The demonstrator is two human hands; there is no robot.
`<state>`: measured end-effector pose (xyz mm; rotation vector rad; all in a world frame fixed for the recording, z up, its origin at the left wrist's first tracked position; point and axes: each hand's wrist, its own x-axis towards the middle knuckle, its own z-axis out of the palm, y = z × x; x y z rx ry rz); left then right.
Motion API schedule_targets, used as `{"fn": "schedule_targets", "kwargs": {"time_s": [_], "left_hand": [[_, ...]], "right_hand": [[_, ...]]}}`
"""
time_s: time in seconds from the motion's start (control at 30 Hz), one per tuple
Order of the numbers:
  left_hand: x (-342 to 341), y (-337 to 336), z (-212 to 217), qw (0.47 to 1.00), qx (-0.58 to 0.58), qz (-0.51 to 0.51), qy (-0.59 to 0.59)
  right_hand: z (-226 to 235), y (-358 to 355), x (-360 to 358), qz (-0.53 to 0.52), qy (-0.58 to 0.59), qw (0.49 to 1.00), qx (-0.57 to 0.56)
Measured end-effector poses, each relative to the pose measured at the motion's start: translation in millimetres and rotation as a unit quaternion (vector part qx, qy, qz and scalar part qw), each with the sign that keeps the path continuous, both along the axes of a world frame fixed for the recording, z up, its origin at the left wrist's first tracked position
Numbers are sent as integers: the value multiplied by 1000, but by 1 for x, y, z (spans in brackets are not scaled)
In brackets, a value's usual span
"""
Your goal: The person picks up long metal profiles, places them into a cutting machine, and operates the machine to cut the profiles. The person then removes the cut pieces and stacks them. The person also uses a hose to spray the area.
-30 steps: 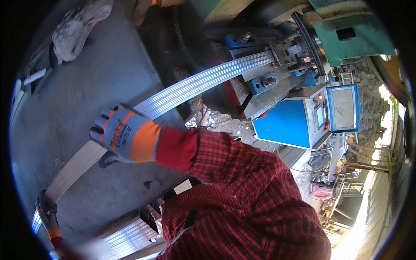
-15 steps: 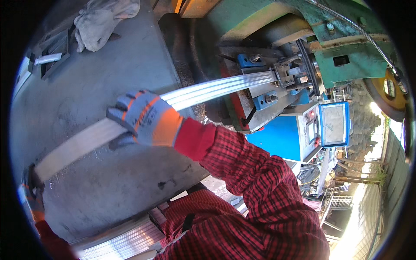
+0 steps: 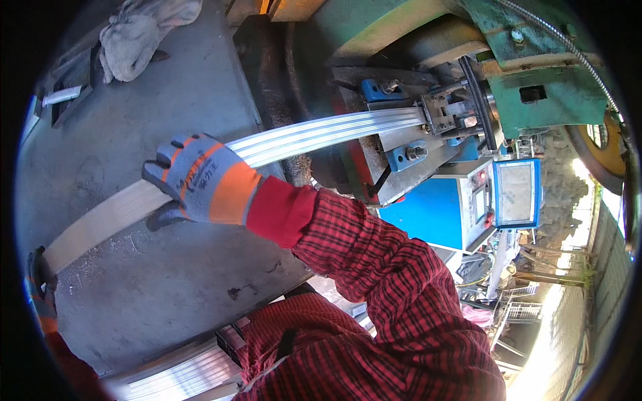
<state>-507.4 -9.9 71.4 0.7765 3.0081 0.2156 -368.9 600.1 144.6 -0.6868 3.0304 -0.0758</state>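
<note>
A long, silvery ribbed metal profile (image 3: 321, 134) stretches across the dark table, its right end in the metal die fixture (image 3: 438, 113) of a green press (image 3: 542, 100). My right hand (image 3: 204, 180), in a grey and orange work glove, is closed over the profile left of its middle, fingers over the far edge and thumb on the near side. At the far left, my gloved left hand (image 3: 41, 294) holds the profile's other end; the picture's dark rim cuts off part of it.
Blue clamps with bolts (image 3: 406, 157) flank the profile on the press bed. Beyond stands a blue control cabinet (image 3: 428, 207). A grey rag (image 3: 130, 50) lies at the table's far left, near a metal frame (image 3: 73, 93). More ribbed profiles (image 3: 180, 377) lie below the table's near edge.
The whole view has shifted slightly, so the table and rag sit further left. My right hand appears a little further left, still gripping the profile. The profile's right end stays at the die fixture.
</note>
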Motion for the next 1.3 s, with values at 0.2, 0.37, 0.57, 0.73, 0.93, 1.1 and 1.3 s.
{"fn": "schedule_targets", "kwargs": {"time_s": [0.2,0.37,0.57,0.73,0.93,1.1,1.3], "left_hand": [[41,13,4,999,39,-22,-31],[31,6,-3,997,37,-63,-8],[23,-6,-20,999,24,-22,-25],[58,96,31,999,32,16,-38],[74,167,12,991,111,-62,-32],[75,175,14,986,147,-36,-66],[86,246,26,982,110,-154,16]], "right_hand": [[-2,9,21,21,-16,999,-46],[10,3,19,-28,-48,998,5],[-3,-12,14,-13,62,994,-85],[-20,20,23,11,51,995,-87],[2,105,51,-21,34,999,14],[-22,128,65,-24,53,997,-60],[-12,167,73,-37,56,998,-6]]}}
